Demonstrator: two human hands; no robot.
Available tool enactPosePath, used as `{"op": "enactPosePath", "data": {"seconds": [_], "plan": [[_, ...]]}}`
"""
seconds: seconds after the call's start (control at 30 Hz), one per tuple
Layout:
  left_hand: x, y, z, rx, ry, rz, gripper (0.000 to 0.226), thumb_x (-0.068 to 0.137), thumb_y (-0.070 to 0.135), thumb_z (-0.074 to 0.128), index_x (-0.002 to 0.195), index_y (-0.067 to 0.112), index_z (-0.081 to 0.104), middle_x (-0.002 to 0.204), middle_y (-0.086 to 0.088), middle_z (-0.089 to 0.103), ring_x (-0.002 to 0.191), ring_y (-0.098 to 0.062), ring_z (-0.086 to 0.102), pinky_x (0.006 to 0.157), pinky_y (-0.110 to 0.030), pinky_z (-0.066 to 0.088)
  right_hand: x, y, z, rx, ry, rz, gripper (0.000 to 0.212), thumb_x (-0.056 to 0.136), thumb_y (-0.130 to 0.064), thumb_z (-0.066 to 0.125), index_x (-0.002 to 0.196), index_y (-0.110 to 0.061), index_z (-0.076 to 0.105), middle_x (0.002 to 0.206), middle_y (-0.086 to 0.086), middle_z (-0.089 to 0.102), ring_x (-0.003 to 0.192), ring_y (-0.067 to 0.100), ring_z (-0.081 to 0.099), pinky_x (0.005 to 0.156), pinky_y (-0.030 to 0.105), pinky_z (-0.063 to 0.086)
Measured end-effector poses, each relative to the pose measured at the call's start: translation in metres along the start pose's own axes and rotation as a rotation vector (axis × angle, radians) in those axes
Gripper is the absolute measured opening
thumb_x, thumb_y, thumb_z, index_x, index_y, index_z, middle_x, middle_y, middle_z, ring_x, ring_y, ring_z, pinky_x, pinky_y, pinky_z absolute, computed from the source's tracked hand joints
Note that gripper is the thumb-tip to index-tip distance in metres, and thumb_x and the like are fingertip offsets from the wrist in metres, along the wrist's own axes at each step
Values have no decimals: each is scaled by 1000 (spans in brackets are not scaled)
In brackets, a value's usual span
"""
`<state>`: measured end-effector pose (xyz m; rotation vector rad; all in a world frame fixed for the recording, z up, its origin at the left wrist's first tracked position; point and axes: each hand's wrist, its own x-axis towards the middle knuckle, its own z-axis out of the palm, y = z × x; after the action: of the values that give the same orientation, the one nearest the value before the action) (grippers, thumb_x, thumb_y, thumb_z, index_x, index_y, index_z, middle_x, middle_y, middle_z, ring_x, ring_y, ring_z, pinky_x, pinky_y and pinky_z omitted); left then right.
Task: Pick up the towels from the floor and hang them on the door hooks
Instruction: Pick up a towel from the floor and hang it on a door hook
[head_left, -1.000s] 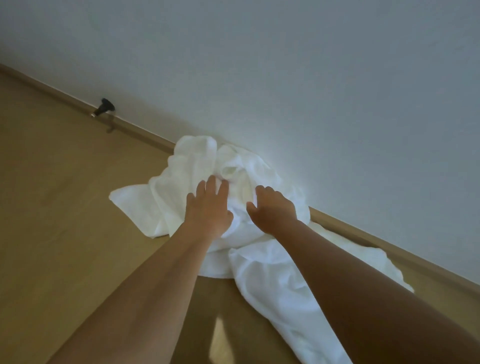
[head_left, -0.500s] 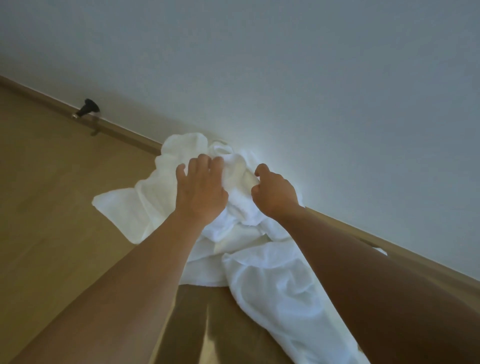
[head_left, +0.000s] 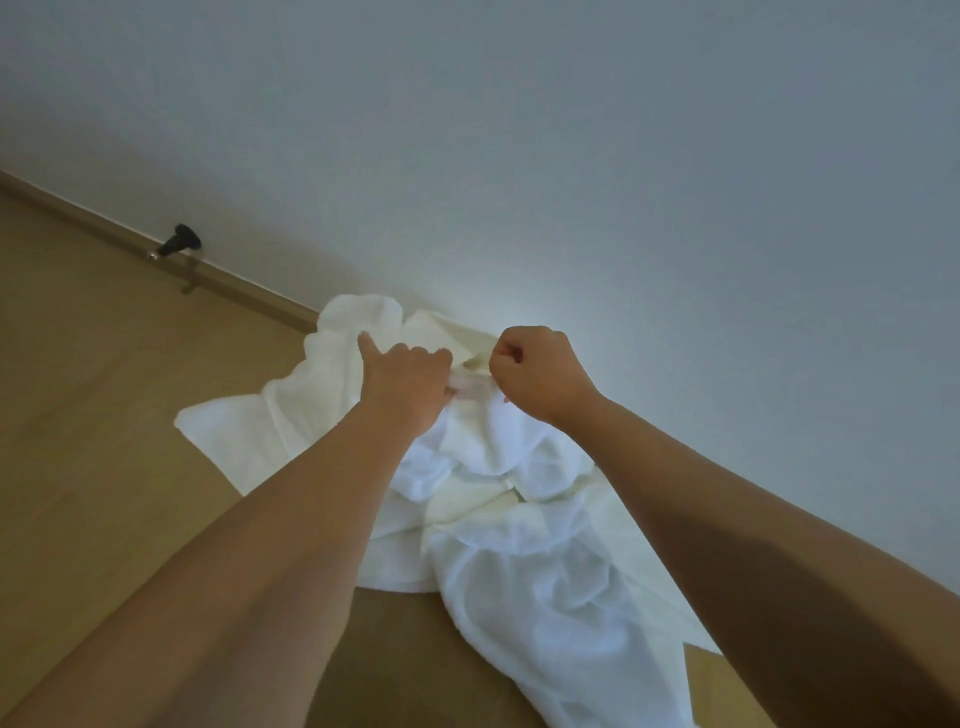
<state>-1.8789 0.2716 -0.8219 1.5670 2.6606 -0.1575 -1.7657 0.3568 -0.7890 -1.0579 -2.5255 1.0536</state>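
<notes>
White towels (head_left: 524, 561) sprawl across the floor (head_left: 104, 467). Left hand (head_left: 410, 384) and right hand (head_left: 540, 371), both curled tight, pinch one bunched fold near the wall (head_left: 623, 156). Lifting may drag the tangled rest, or the shallow pinch could slip.

Both bare forearms reach forward, hands close together
The left hand (head_left: 410, 384) lies knuckles up, its fingers curled into the white towel (head_left: 483, 447), with one outer finger sticking out straight; the right hand (head_left: 537, 371) is balled in a fist just beside it, pinching the same cloth
</notes>
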Motion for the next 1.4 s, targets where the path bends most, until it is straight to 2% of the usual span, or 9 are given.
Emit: {"op": "enactPosePath", "data": {"seconds": [0.1,0.23,0.3,0.37,0.43,0.6,0.7,0.8,1.4], "plan": [[-4,0,-2,-112,111,28,26,98,24,33,116,17,51,102,-3,59,92,-25,60,91,-37,36,-5,5,-5,-103,-51,-33,15,82,-25,57,88,-12,61,89,-2,51,84,15,50,72,25,40],[-2,4,-19,-395,247,-11,21,95,21,38,107,12,53,106,-8,54,92,-28,55,86,-38,39,-7,6,-4,-298,-78,-144,45,80,-43,65,114,-16,58,131,1,41,123,19,33,99,33,36],[1,2,-32,-459,237,3,13,96,21,35,92,16,47,93,-4,55,85,-25,50,101,-44,32,-1,-4,-9,-342,-2,-200,17,87,-30,57,84,-13,57,100,2,54,99,24,45,80,34,39],[3,-3,-47,-440,244,23,14,98,24,31,89,18,40,74,2,52,76,-23,47,112,-49,19,4,-16,-20,-321,62,-204,34,89,-17,48,58,-17,35,65,-3,40,72,23,41,63,33,31],[5,-10,-68,-441,277,23,18,99,28,30,90,18,42,65,5,48,71,-24,46,113,-49,16,6,-31,-37,-197,135,-203,38,88,-12,48,55,-15,30,58,-3,35,64,21,37,56,29,28],[-3,-12,-146,-581,361,17,16,98,26,35,85,18,40,60,8,42,68,-27,43,102,-43,29,-6,-86,-90,-29,195,-158,29,90,-18,50,65,-6,43,63,7,41,60,19,35,54,29,29],[-14,-13,-201,-628,372,44,18,98,25,37,84,15,41,58,9,39,67,-29,43,73,-34,33,-16,-123,-127,29,198,-121,29,91,-22,50,67,-6,45,64,7,41,60,18,35,54,29,29],[-23,-14,-256,-686,340,45,20,98,24,37,85,10,44,62,3,43,68,-31,46,63,-31,30,-24,-159,-168,79,174,-74,28,91,-23,50,69,-7,45,63,3,39,61,19,35,54,29,28],[-117,-43,-633,-812,315,-97,23,96,23,36,84,6,46,74,-5,52,69,-25,48,63,-38,39,-96,-437,-421,264,101,-226,19,92,-21,50,77,-9,46,65,-5,42,58,9,38,54,18,31]]}}
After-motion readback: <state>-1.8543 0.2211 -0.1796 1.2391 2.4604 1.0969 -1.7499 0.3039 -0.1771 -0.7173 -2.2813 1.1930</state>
